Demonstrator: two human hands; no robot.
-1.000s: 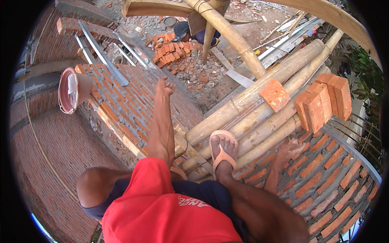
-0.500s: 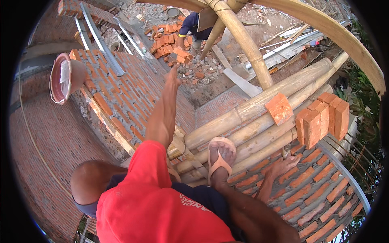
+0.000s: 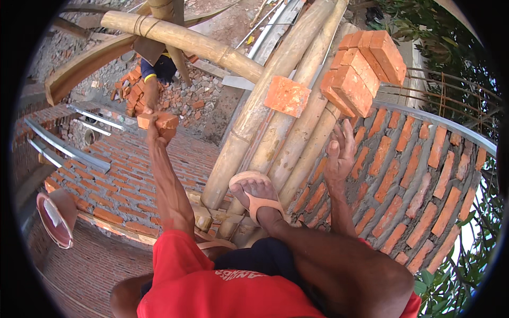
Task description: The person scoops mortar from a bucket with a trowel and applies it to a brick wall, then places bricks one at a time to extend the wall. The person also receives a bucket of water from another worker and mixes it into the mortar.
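Note:
My left arm reaches out to the far left, and my left hand (image 3: 153, 130) is closed on orange bricks (image 3: 167, 121); how many is hard to tell. Just beyond, a co-worker's arm (image 3: 151, 94) reaches up to the same bricks from below, its fingers partly hidden. My right hand (image 3: 341, 153) is held up with fingers stretched out and nothing in it, in front of the brick wall (image 3: 389, 175). Right above its fingertips stands a stack of bricks (image 3: 352, 79) on the bamboo poles (image 3: 275, 153). A single flat brick (image 3: 287, 96) lies on the poles to the left.
My sandalled foot (image 3: 257, 196) rests on the poles. Down below is a pile of loose bricks (image 3: 130, 93) among rubble. A pinkish bucket (image 3: 57, 217) sits at the left wall's edge, near metal channels (image 3: 69, 146). A bamboo pole (image 3: 185, 40) crosses ahead.
My view has turned to the right. My left hand, outstretched and apart from the bricks before, now grips the bricks the co-worker raised. My right hand has lifted beside the brick stack.

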